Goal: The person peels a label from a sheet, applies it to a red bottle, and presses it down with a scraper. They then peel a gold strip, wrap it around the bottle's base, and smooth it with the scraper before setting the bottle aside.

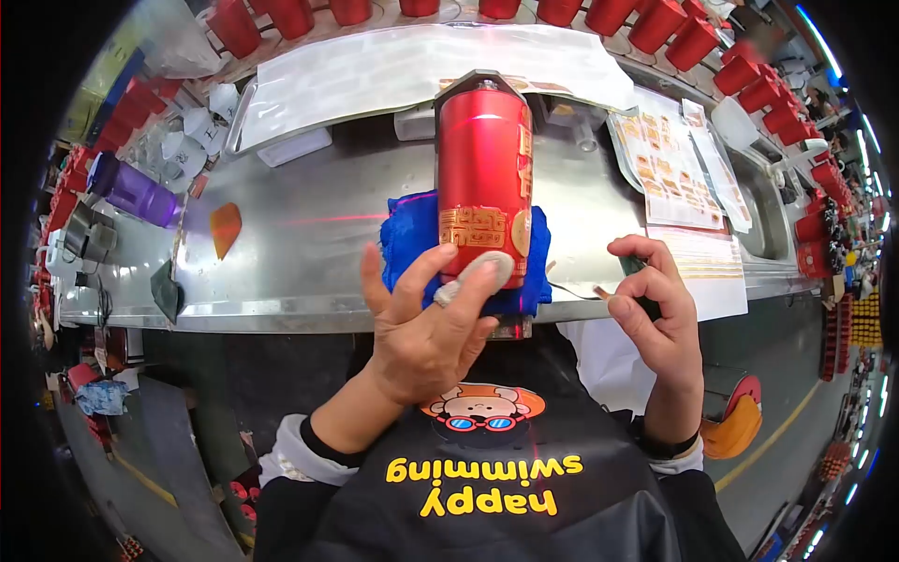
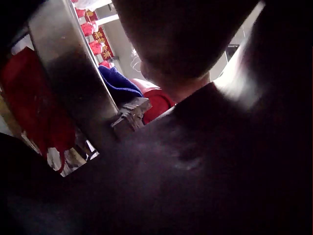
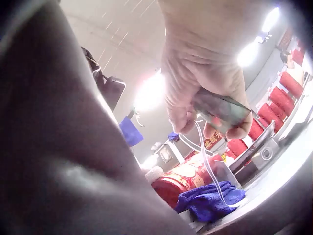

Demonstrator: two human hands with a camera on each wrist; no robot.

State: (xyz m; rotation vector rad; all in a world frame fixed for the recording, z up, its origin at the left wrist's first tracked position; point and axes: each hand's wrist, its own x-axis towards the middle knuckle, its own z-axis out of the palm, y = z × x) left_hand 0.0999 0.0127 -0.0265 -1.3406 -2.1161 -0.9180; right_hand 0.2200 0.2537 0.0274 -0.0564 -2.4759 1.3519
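Observation:
A shiny red cylinder (image 1: 484, 155) with gold patterns and a dark rim at its far end lies over a blue cloth (image 1: 409, 234) near the metal table's front edge. My left hand (image 1: 426, 332) rests on its near end, fingers spread. A whitish pad (image 1: 493, 270) at the index fingertip touches the red surface. To the right of the cylinder, my right hand (image 1: 660, 314) holds a dark green flat piece (image 3: 221, 108) in its curled fingers. Its thumb and fingertip pinch a thin pale strip (image 3: 204, 156), which hangs down toward the cloth in the right wrist view.
On the metal table (image 1: 309, 253) lie an orange flat piece (image 1: 225, 230), a dark green piece (image 1: 167, 292) and a purple bottle (image 1: 134, 190) at left. Printed sheets (image 1: 670, 164) lie at right beside a sink (image 1: 768, 220). Several red cylinders (image 1: 658, 26) line the back.

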